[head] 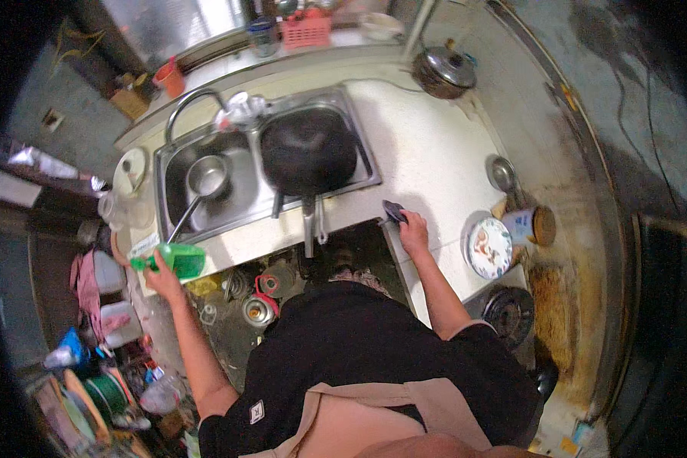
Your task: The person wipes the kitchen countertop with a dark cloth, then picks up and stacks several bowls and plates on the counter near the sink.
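Observation:
My left hand (161, 276) grips a green plastic bottle (186, 261), tilted on its side over the front left edge of the counter. In my right hand (414, 230) is a dark cloth or scrubbing pad (394, 210), at the counter's edge right of the sink. A dark wok (308, 150) with its handle towards me covers the right basin of the steel double sink (372, 172). In the left basin lies a long-handled metal ladle or dipper (208, 176). A curved faucet (190, 96) stands behind that basin.
On the right are a lidded pot (445, 72), a small metal bowl or ladle (501, 173), a patterned plate (489, 248), a jar (529, 225) and a stove burner (507, 315). Glass jars (114, 210) stand at the left. Several containers lie below the counter, including a metal kettle (259, 310).

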Demonstrator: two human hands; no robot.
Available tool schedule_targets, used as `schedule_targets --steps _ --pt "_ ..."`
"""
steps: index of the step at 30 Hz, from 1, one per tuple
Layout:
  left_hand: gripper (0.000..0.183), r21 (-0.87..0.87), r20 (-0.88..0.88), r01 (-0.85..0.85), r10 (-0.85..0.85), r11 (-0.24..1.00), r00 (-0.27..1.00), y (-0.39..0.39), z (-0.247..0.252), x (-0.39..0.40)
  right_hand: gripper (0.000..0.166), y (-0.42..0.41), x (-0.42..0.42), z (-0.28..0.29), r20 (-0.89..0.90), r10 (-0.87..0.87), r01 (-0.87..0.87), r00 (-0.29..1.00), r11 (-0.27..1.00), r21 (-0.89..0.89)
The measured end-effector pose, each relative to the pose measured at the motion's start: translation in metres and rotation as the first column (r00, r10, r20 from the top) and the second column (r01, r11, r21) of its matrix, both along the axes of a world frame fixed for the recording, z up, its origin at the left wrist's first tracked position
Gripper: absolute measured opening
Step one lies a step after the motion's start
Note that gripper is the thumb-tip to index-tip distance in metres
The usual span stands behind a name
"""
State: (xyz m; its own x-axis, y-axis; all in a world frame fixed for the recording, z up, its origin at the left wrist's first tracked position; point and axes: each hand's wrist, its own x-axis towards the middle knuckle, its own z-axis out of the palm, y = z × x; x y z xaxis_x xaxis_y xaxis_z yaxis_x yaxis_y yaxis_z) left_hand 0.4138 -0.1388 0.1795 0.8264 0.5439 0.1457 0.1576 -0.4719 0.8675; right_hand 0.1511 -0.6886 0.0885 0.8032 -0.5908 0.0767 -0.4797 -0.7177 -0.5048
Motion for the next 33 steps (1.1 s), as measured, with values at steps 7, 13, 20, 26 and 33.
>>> schedule_targets --steps 7,13,20,26,33 --pt "0.072 0.442 0.174 -0.009 -0.076 0.897 0.982 0.005 -0.001 -0.020 0.035 0.016 -0.033 0.018 0.064 -0.172 0.180 0.983 0.974 -0.135" --pt "0.062 0.472 0.120 0.083 -0.157 0.878 0.980 -0.025 -0.025 -0.098 0.032 0.031 -0.088 0.001 -0.181 -0.192 0.144 0.965 0.958 -0.250" --pt "0.061 -0.162 -0.250 0.582 -0.603 0.797 0.757 -0.066 -0.068 -0.171 0.044 -0.014 -0.143 -0.029 -0.042 -0.836 0.810 0.547 0.516 0.279" --pt "0.060 -0.146 -0.251 0.611 -0.627 0.778 0.738 -0.065 -0.081 -0.155 0.063 -0.076 -0.218 -0.034 -0.257 -0.955 0.718 0.147 -0.076 0.692" --pt "0.056 -0.106 -0.314 0.640 -0.636 0.761 0.704 -0.069 -0.082 -0.150 0.054 -0.121 -0.237 -0.048 -0.316 -0.939 0.128 0.135 -0.299 0.945"
